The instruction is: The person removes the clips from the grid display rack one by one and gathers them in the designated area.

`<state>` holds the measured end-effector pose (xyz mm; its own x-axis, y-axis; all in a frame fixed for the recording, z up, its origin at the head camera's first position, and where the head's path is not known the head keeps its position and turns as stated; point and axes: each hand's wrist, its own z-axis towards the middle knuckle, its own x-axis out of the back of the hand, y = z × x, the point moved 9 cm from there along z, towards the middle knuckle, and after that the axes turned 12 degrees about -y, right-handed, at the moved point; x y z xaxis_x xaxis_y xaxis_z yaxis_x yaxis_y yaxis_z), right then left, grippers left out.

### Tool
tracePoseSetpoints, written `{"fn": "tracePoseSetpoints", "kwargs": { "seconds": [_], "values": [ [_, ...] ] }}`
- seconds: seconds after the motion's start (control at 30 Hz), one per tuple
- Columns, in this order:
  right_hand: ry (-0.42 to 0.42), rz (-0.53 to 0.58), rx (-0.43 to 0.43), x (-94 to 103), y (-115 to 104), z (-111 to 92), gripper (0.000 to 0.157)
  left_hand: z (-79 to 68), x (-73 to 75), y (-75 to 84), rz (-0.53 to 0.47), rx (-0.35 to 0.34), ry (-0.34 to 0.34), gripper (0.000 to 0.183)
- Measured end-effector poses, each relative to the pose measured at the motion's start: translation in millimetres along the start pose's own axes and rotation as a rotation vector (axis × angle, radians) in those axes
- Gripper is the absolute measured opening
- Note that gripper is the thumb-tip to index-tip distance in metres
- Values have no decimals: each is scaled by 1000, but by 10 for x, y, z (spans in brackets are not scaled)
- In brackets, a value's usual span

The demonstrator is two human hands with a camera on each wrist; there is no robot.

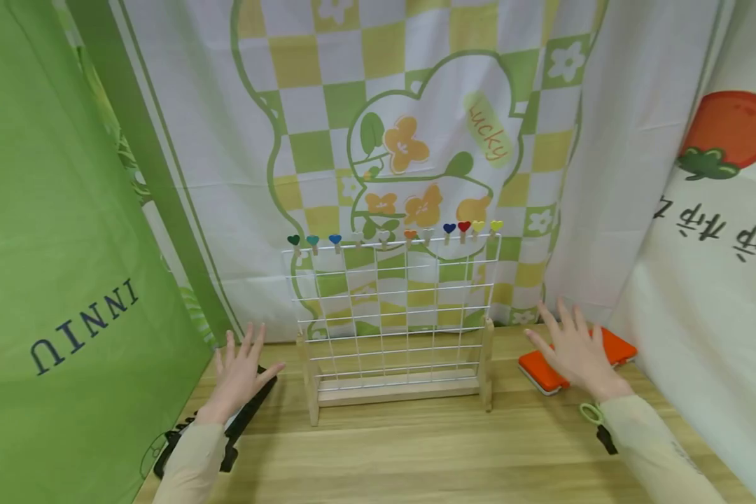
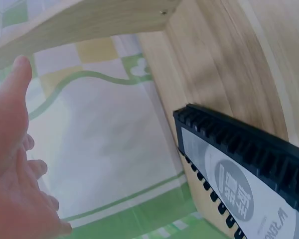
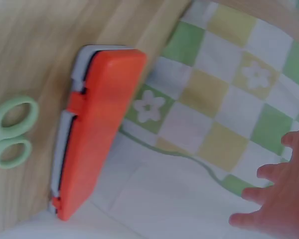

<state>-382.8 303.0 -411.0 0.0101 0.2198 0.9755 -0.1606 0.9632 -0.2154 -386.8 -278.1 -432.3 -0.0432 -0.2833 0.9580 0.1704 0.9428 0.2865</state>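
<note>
Both hands are spread flat in the air with nothing in them. My left hand (image 1: 242,374) hovers over a long black case with a white label (image 2: 239,184) at the left side of the table. On the right, my right hand (image 1: 576,353) hangs above an orange case with a grey lower half (image 3: 109,114). Between the hands stands a white wire grid (image 1: 407,322) in a wooden stand (image 1: 400,396). Several small heart-topped clips in various colours, such as a dark blue clip (image 1: 449,228), line its top wire.
Pale green scissors (image 3: 10,132) lie near the orange case, partly under the right sleeve; a black part (image 1: 606,439) shows at their end. Patterned cloth (image 1: 327,63) hangs behind the table (image 1: 390,455), with a green cloth (image 1: 69,210) at left and a white one (image 1: 687,294) at right.
</note>
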Motion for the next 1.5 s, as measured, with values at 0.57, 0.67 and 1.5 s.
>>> {"fn": "tracePoseSetpoints", "kwargs": {
  "seconds": [0.57,0.67,1.5],
  "values": [
    [135,267,300,1049,-621,-37,75,65,-95,283,-246,-225,1,99],
    [169,286,322,1280,-707,-31,73,97,-131,324,-276,-222,-15,97],
    [131,449,460,2166,-1555,373,43,220,-518,396,-572,-208,-88,83]
  ]
}}
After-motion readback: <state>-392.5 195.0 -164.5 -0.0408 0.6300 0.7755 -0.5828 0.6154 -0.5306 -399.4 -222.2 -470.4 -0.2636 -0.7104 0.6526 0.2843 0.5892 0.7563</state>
